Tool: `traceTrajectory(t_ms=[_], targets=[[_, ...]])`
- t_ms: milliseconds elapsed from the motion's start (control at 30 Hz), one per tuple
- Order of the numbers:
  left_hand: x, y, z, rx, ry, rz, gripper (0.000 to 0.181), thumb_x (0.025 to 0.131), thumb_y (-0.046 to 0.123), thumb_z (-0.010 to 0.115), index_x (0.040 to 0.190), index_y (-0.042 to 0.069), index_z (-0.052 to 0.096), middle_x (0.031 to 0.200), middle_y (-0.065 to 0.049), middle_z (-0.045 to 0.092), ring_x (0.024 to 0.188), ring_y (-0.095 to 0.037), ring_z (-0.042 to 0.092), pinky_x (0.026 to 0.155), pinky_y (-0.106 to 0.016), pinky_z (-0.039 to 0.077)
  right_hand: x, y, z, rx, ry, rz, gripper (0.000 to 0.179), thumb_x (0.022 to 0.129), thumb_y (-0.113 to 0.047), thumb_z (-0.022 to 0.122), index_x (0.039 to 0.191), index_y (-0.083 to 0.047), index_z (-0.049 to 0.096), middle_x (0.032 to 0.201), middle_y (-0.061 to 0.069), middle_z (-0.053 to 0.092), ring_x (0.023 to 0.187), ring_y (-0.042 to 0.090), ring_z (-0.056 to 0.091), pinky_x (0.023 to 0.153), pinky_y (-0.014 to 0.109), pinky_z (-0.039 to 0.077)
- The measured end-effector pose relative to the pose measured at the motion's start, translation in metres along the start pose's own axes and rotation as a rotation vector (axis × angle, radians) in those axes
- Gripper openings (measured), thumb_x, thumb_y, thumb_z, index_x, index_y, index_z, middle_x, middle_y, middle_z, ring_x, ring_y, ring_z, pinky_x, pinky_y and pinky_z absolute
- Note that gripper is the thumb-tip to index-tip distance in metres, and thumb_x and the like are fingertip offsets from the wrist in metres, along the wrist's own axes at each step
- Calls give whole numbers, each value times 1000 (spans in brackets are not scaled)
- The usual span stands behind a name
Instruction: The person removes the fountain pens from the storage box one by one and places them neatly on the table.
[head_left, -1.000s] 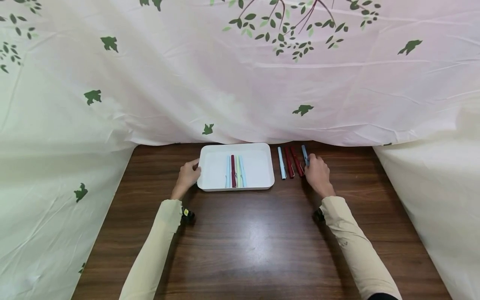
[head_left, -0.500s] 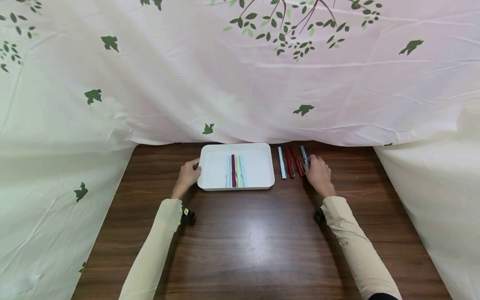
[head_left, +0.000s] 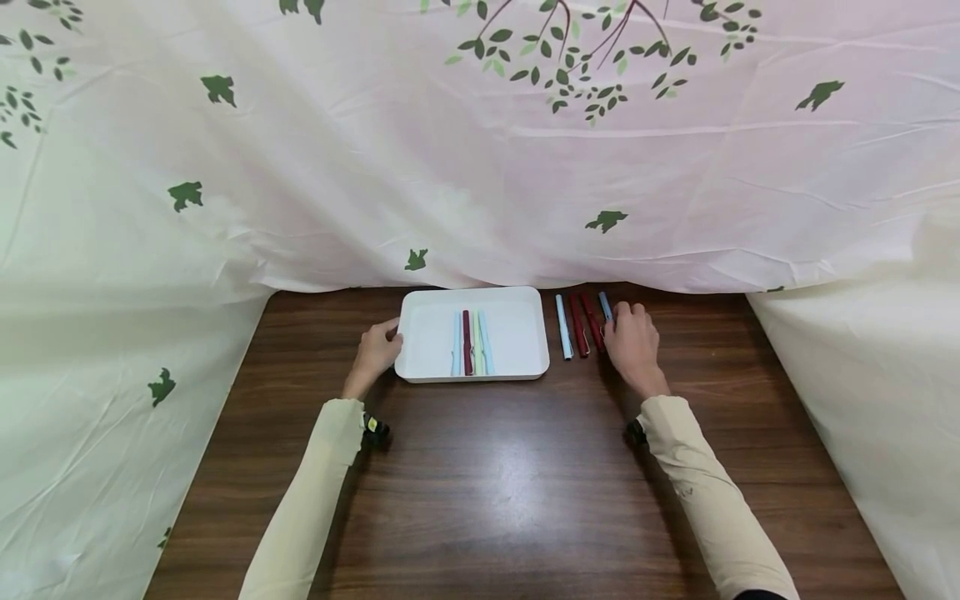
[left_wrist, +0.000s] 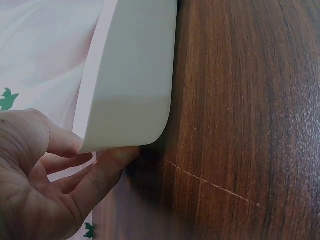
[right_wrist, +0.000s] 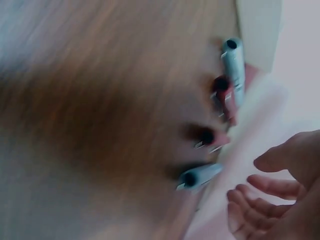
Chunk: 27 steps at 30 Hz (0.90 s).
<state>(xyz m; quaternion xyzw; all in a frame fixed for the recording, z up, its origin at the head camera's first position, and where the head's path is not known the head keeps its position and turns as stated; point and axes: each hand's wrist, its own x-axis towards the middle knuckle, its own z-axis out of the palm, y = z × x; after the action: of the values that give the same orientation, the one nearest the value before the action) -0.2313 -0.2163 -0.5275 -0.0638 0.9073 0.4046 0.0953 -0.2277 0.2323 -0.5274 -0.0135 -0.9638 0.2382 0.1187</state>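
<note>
A white tray (head_left: 514,333) holds a row of pens: a dark red pen (head_left: 467,342), a yellow-green pen (head_left: 476,342) and light blue ones on either side. My left hand (head_left: 378,347) grips its left end, thumb at the rim and fingers against the outer wall in the left wrist view. Right of the tray lie a light blue pen (head_left: 563,326), two dark red pens (head_left: 578,326) and a darker blue pen (head_left: 605,306). My right hand (head_left: 632,343) is over the blue pen's near end in the head view; its fingers, apart from the pens, curve loosely in the right wrist view.
The brown wooden table (head_left: 480,483) reaches toward me under both arms. A pale cloth (head_left: 480,167) printed with leaves and birds hangs behind the tray and along both sides. A black wrist camera (head_left: 375,431) sits at each sleeve cuff.
The blue pen's far end has shifted slightly left, toward the red pens. My right hand has moved a little left and its fingers have loosened. My left hand and the tray stay put.
</note>
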Motion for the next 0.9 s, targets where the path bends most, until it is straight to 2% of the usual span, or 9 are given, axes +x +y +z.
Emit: traceTrajectory(t_ms=[133, 233, 367, 467, 533, 667, 733, 900], targets=[[-1, 2, 1, -7, 1, 1, 49, 109, 18, 46, 157, 7, 48, 158, -20, 49, 87, -27, 57, 78, -35, 47, -1, -22, -3, 58, 73, -95, 24, 104, -9, 58, 117, 11, 64, 111, 31, 61, 95, 48, 62, 75, 62, 52], [-2, 2, 0, 3, 3, 5, 49, 109, 18, 46, 157, 7, 48, 159, -20, 48, 99, -28, 57, 83, -36, 47, -2, -39, -3, 106, 85, -151, 23, 105, -11, 59, 117, 8, 65, 114, 28, 62, 99, 45, 62, 76, 59, 53], [-2, 2, 0, 5, -5, 7, 50, 109, 18, 46, 158, 7, 47, 157, -21, 50, 83, -23, 55, 75, -33, 46, -2, -56, 2, 148, 89, -208, 21, 104, -11, 62, 116, 5, 66, 115, 25, 60, 104, 43, 60, 80, 57, 52], [-1, 2, 0, -6, -12, 7, 50, 109, 18, 47, 158, 6, 46, 155, -23, 51, 65, -19, 45, 67, -31, 44, -3, -66, 8, 170, 100, -257, 19, 102, -9, 64, 116, 6, 65, 114, 25, 59, 105, 43, 59, 83, 56, 51], [-1, 3, 0, -4, -10, 12, 50, 109, 18, 47, 157, 6, 47, 155, -23, 51, 65, -16, 45, 66, -30, 44, -3, -73, 11, 181, 98, -290, 19, 102, -8, 65, 115, 6, 66, 114, 25, 58, 103, 42, 58, 83, 54, 51], [-3, 3, -3, 5, -4, 13, 50, 109, 17, 47, 157, 6, 47, 155, -23, 52, 65, -18, 45, 67, -32, 44, -3, -90, 21, 204, 40, -346, 20, 101, -7, 67, 116, 6, 65, 115, 23, 58, 99, 37, 58, 85, 48, 52], [-5, 3, -5, 18, -1, 10, 50, 109, 17, 47, 158, 6, 46, 154, -23, 53, 71, -20, 51, 68, -32, 45, -3, -98, 26, 224, -15, -370, 22, 102, -7, 67, 119, 6, 64, 116, 22, 57, 98, 35, 59, 84, 45, 53], [-5, 4, -3, 18, -13, 17, 50, 109, 17, 46, 158, 7, 46, 154, -22, 52, 76, -22, 53, 68, -31, 44, -7, -112, 36, 225, -185, -414, 29, 103, -9, 64, 129, 6, 61, 118, 21, 58, 96, 31, 64, 80, 41, 57]])
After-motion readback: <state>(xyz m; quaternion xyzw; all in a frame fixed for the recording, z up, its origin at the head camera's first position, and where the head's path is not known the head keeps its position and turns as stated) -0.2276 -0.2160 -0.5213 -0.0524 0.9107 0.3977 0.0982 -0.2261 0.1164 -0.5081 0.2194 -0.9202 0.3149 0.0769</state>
